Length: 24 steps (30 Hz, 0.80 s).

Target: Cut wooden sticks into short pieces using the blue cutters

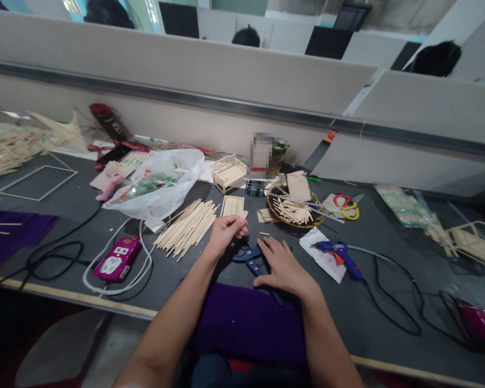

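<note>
My left hand is closed in a pinch just in front of a small rectangular panel of wooden sticks. Whatever lies between its fingertips is too small to make out. To its right, my right hand rests with fingers stretched out over a blue hand cutter, covering part of it. The cutter's handles point toward a purple cloth at the table's front edge. A short cut stick piece lies just beyond the cutter. Left of my left hand is a pile of thin wooden sticks.
A basket of short stick pieces stands behind my right hand, near scissors. A blue glue gun lies on paper at right. At left are a magenta power strip, cables and a plastic bag. A partition runs behind.
</note>
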{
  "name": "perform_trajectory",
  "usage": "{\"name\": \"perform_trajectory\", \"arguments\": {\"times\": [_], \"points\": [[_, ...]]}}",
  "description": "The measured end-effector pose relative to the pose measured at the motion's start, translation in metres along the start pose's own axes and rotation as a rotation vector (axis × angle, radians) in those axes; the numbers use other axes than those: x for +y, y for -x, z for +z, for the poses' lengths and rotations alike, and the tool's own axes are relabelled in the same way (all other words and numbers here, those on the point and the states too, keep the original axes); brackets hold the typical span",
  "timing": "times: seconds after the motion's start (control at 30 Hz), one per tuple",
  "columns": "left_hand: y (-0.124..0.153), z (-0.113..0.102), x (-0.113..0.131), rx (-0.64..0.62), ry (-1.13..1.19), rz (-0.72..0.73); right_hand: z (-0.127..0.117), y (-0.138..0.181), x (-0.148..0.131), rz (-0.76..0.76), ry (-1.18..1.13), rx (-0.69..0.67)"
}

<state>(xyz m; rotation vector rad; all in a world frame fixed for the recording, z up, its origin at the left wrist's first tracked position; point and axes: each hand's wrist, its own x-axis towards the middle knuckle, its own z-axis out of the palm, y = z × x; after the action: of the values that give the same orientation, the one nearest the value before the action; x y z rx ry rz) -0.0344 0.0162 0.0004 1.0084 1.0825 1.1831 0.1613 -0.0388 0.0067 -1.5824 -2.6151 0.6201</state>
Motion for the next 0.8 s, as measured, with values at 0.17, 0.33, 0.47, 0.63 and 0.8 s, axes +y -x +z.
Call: {"name": "perform_trajectory", "arguments": {"times": [0.17, 0.33, 0.47, 0.63, 0.8], "points": [[0.001, 0.001, -0.001, 0.047, 0.010, 0.063, 0.002, 0.005, -0.022, -0.018, 0.182, 0.050], [0.005, 0.001, 0.001, 0.097, -0.065, 0.193, -0.002, 0.011, -0.018, 0.050, 0.199, 0.192], [0.006, 0.001, 0.003, 0.034, -0.091, 0.205, -0.014, 0.017, -0.001, 0.076, -0.045, 0.408], [0.006, 0.004, 0.002, -0.069, -0.131, 0.186, -0.029, 0.004, 0.009, -0.035, -0.159, 0.746], [0.009, 0.002, 0.003, -0.120, -0.202, 0.279, -0.019, -0.012, 0.010, -0.189, -0.083, 0.820]]}}
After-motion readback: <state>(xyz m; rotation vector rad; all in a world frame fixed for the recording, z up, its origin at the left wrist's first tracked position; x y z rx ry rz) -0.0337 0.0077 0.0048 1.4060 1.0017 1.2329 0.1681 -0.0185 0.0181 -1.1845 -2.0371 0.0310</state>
